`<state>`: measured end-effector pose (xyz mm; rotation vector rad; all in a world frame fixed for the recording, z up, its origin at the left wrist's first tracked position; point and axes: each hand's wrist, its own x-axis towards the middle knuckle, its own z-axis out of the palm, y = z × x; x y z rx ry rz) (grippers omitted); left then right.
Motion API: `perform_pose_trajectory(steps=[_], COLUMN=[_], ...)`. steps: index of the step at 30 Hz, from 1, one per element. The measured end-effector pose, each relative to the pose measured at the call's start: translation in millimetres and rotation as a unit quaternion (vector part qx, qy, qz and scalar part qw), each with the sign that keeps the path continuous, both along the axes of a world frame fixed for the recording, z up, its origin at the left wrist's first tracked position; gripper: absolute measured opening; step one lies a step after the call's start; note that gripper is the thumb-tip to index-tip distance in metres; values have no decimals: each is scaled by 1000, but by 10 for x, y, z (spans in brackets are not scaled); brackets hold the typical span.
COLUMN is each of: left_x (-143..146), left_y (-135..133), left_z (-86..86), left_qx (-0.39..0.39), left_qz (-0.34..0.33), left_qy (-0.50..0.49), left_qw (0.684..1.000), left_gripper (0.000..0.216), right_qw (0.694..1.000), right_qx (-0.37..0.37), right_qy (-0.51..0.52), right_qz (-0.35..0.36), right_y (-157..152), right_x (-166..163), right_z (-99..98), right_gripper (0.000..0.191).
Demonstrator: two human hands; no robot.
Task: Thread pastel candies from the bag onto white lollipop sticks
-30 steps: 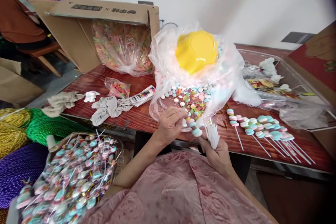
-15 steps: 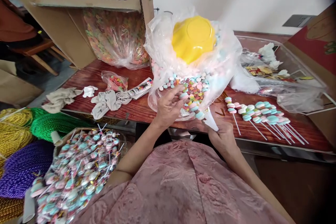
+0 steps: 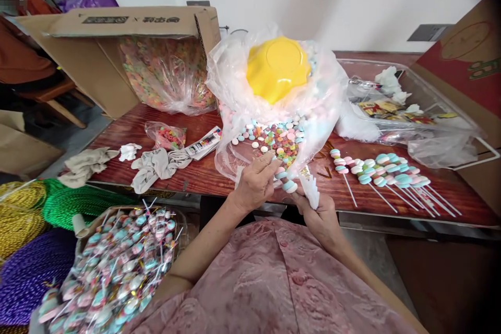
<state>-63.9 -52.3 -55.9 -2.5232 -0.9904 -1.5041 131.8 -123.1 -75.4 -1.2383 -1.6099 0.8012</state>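
Observation:
A short candy skewer (image 3: 289, 186) of pastel marshmallows and ring gummies lies between my two hands, at the near edge of the open plastic bag. My right hand (image 3: 320, 215) is closed around its lower end, with a crumpled white tissue (image 3: 310, 190) beside the fingers; the stick itself is hidden. My left hand (image 3: 255, 181) is closed at the upper end, fingertips pinched on the top piece. Beyond the fingers, ring gummies (image 3: 287, 150) and loose marshmallows (image 3: 255, 144) lie in the clear bag (image 3: 227, 159). A yellow bowl (image 3: 278, 68) rests upside down on the bag's marshmallows.
Finished marshmallow skewers (image 3: 385, 169) lie on the table's right. Behind them stands a clear plastic bin (image 3: 442, 75). At left are a cardboard box (image 3: 129, 21) with bagged gummies, grey gloves (image 3: 156, 166) and a small gummy bag (image 3: 166, 135). Wrapped skewers (image 3: 121, 266) fill a container below.
My left fingers have closed in on the skewer's upper end. The right hand has drawn toward the left hand, and the skewer sits lower and nearer to me.

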Motion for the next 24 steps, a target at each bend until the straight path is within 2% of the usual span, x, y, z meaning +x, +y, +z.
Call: perform_pose_trajectory(steps=[4, 7, 10, 14, 18, 21, 24], left_x=[54, 78, 84, 103, 213, 311, 285], left_y=[-13, -36, -43, -36, 1, 43, 124], left_z=[10, 63, 107, 82, -16, -74, -114], left_qx=[-17, -74, -191, -352, -395, -404, -393], left_qz=[-22, -51, -93, -93, -77, -106, -118], left_qy=[-55, -149, -281, -356, -377, -404, -399], left_qw=[998, 985, 936, 861, 835, 814, 820], left_gripper=[36, 47, 55, 36, 31, 42, 52], right_qw=[999, 998, 999, 1000, 999, 994, 964], right_qx=[-26, -25, -13, 7, 0, -8, -17], right_qy=[39, 44, 32, 8, -8, -5, -73], right_qz=[-13, -27, -31, -18, -36, -110, -255], right_y=[-18, 15, 51, 55, 81, 136, 232], right_x=[-3, 3, 11, -18, -20, 208, 771], right_z=[7, 17, 11, 19, 14, 12, 39], right_gripper=[28, 30, 31, 36, 37, 39, 45])
